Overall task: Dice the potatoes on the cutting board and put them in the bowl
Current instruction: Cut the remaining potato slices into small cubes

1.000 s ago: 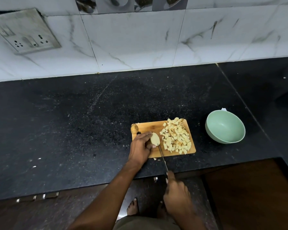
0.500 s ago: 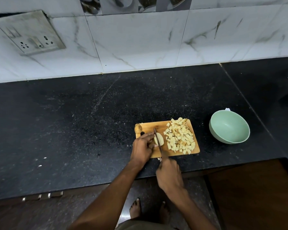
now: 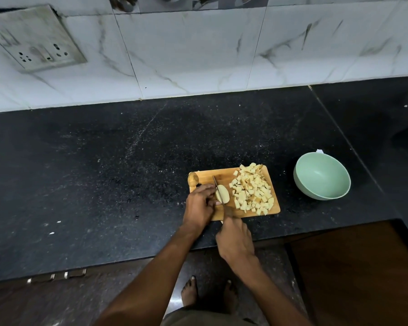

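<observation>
A wooden cutting board (image 3: 224, 176) lies near the counter's front edge. A heap of pale potato dice (image 3: 252, 190) covers its right half. My left hand (image 3: 199, 203) holds a peeled potato piece (image 3: 223, 194) on the board's left half, fingers curled on it. My right hand (image 3: 234, 238) grips the handle of a knife (image 3: 218, 189), whose blade lies across that piece, pointing away from me. A small unpeeled potato end (image 3: 193, 178) sits at the board's far left corner. The pale green bowl (image 3: 322, 176), with nothing inside, stands to the right of the board.
The black stone counter (image 3: 104, 172) stretches left and back to a white marble-tiled wall with a socket plate (image 3: 37, 41). The counter's front edge runs just under my wrists. A brown cabinet front (image 3: 353, 274) and my bare feet (image 3: 207, 295) are below.
My right hand moved forward from the counter edge, bringing the knife blade from beside the potato piece onto it. My left hand stays holding the piece.
</observation>
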